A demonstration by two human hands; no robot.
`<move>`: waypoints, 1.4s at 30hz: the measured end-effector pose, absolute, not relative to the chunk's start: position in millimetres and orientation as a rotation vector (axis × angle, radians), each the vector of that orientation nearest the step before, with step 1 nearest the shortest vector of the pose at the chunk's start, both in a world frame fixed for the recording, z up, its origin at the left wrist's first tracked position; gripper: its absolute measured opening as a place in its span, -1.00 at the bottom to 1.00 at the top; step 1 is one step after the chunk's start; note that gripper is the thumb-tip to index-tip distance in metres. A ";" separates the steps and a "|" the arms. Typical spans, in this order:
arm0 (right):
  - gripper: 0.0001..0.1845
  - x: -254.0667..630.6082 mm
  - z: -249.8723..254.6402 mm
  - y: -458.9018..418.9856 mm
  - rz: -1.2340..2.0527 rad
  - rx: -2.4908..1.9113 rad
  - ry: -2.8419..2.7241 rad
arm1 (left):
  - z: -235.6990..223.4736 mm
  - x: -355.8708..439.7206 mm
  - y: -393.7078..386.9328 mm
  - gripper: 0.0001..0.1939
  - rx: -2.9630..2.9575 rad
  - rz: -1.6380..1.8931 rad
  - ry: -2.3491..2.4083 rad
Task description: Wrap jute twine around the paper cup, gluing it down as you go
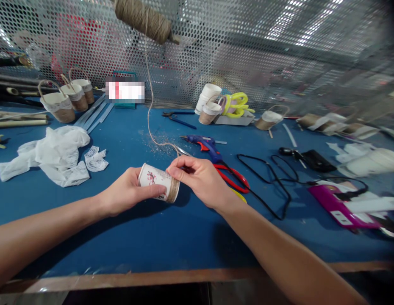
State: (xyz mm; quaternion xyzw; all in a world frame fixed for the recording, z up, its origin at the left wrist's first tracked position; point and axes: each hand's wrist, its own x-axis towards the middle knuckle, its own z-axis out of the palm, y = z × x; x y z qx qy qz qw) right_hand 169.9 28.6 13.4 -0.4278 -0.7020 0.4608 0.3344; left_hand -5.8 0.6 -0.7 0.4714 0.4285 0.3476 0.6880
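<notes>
A white paper cup (152, 178) with a pink printed pattern lies tilted on its side in my left hand (133, 190), the thumb pressed along its wall. Brown twine (173, 189) is wound round one end of it. At that end my right hand (197, 176) pinches the twine against the cup. From there the loose strand (149, 106) runs up to a spool of twine (142, 19) hung on the perforated metal panel. Just beyond my right hand lie a blue glue gun (203, 143) and red-handled scissors (237, 180), partly covered by the hand.
Twine-wrapped cups with handles (59, 106) stand at the back left, near white lace (57, 152). Pliers (181, 118), stacked white cups (209, 95) and yellow tubing (237, 103) are at the back. A black cord (279, 201) and a purple box (339, 205) lie to the right.
</notes>
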 end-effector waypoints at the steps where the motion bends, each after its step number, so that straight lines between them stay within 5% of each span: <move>1: -0.85 170.2 13.8 28.3 1.196 -1.119 -1.832 | -0.6 -6.0 0.8 -0.83 1.056 0.776 0.960; 42: -0.87 164.0 12.5 27.9 1.106 -1.159 -1.857 | -6.3 0.5 -1.1 -0.82 1.136 0.866 1.060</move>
